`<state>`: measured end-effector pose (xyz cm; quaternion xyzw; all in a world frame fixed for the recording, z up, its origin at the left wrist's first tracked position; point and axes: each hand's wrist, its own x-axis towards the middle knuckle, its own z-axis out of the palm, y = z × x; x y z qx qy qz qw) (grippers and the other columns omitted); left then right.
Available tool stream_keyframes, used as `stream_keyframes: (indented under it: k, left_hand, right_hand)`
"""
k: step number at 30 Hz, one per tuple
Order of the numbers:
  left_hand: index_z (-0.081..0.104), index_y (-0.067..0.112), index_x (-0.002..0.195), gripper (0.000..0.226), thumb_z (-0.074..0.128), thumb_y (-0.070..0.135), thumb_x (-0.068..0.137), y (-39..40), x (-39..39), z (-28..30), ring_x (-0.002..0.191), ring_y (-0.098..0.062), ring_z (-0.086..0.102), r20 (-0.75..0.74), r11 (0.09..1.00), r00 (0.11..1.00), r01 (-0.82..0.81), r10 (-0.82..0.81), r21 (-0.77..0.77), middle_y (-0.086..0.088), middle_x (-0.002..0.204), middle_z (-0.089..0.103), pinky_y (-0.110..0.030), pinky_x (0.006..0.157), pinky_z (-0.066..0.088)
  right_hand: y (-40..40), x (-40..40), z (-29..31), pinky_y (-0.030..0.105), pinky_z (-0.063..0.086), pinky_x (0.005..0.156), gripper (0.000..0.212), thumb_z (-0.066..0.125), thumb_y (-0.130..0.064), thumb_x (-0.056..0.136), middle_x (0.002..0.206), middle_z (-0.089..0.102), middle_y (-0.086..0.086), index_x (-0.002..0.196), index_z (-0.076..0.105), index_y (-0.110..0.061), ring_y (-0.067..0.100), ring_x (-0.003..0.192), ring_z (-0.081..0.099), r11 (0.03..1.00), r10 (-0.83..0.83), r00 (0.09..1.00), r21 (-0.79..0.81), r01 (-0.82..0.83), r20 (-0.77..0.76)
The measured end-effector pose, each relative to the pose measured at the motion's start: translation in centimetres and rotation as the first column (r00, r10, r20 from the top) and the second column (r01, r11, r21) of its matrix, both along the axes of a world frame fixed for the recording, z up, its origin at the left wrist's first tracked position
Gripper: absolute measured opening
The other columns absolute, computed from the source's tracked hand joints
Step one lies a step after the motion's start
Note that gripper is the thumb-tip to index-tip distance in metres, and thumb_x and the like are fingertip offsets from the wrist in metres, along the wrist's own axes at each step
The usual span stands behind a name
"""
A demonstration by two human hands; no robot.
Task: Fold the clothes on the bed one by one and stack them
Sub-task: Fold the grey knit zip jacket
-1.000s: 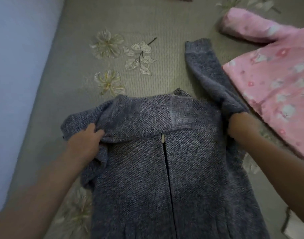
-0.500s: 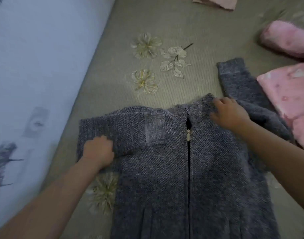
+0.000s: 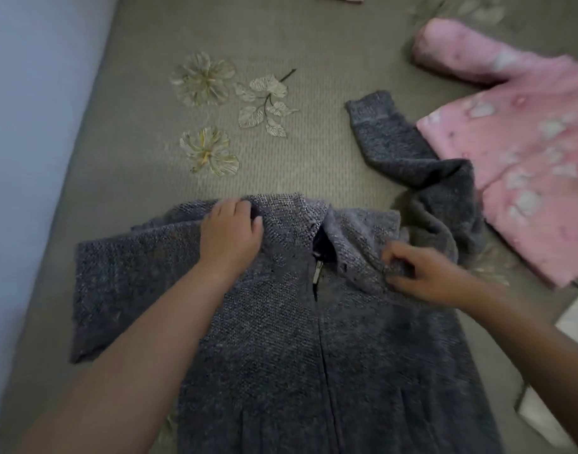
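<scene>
**Both hands on the collar of the grey coat**

We see the right hand (image 3: 422, 276) with its fingers curled into the right side of the collar (image 3: 359, 237); this grip pinches a fold of the grey knit between thumb and fingers. The left hand (image 3: 230, 235) lies on the left side of the collar, fingers bent over its upper edge and thumb pointing to the zipper; it seems to hold the fabric there, but the picture is a little blurred and we cannot tell how firm this grip is.

Between the two hands the zipper (image 3: 317, 273) runs down the middle of the coat (image 3: 281, 355), and its metal pull hangs just under the open neck. The coat lies flat on the bed (image 3: 143, 132), front side up, with its lower part going out of the picture at the bottom. Its left sleeve (image 3: 117, 283) is folded in and lies beside the left forearm. Its right sleeve (image 3: 399, 149) stretches away to the far right, with the cuff on the bed cover.

Just beside this sleeve, touching it, lies a pink jacket (image 3: 523, 145) with pale marks. The bed cover carries embroidered flowers (image 3: 209, 116) beyond the collar. On the left a pale wall (image 3: 29, 126) borders the bed.
</scene>
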<state>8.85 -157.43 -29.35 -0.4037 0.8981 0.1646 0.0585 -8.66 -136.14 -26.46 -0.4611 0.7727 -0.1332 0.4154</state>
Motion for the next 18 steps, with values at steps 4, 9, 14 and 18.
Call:
stream_keyframes:
  k: [4,9,14,18]
  left_hand:
    - [0.035,0.009,0.132,0.043,0.041,0.029,0.094,1.6,-2.8,-0.7,0.115,-0.031,0.045,0.15,0.967,0.986,0.036,-0.075,0.251,-0.015,0.131,0.043,-0.039,0.086,0.04]
    - [0.046,0.011,0.122,0.038,0.047,0.032,0.091,3.2,-0.4,-0.3,0.119,-0.03,0.042,0.506,0.916,0.776,0.236,-0.378,0.324,-0.013,0.125,0.052,-0.037,0.093,0.039]
    - [0.061,0.002,0.092,0.011,0.059,0.011,0.086,4.2,2.4,3.3,0.087,-0.035,0.057,0.125,0.938,0.958,0.279,-0.258,-0.204,-0.016,0.085,0.063,-0.042,0.071,0.045]
    - [0.063,0.0,0.071,0.008,0.059,0.002,0.065,5.3,3.3,7.1,0.057,-0.03,0.057,-0.068,0.864,0.947,0.256,-0.315,-0.432,-0.012,0.058,0.058,-0.033,0.054,0.043]
  right_hand:
    - [6.2,2.4,-1.9,0.033,0.04,0.066,0.023,0.043,-0.024,0.073,0.079,0.052,0.0,0.081,0.038,-0.045,0.018,0.07,0.052,0.998,-0.014,1.0,0.069,0.015,-0.014]
    - [8.7,4.4,-3.7,0.038,0.047,0.082,0.046,0.055,-0.018,0.084,0.107,0.061,0.011,0.109,0.037,-0.053,0.031,0.094,0.06,0.966,-0.257,0.966,-0.006,0.257,0.017]
    - [7.6,4.4,-1.8,0.041,0.047,0.078,0.025,0.075,-0.007,0.071,0.085,0.069,0.016,0.095,0.069,0.0,0.032,0.078,0.067,0.935,-0.352,0.799,-0.223,0.275,-0.488]
    - [5.1,4.0,2.2,0.038,0.049,0.066,0.011,0.06,-0.012,0.068,0.068,0.063,0.011,0.073,0.065,-0.004,0.029,0.06,0.063,0.889,-0.37,0.631,-0.456,0.029,-0.682]
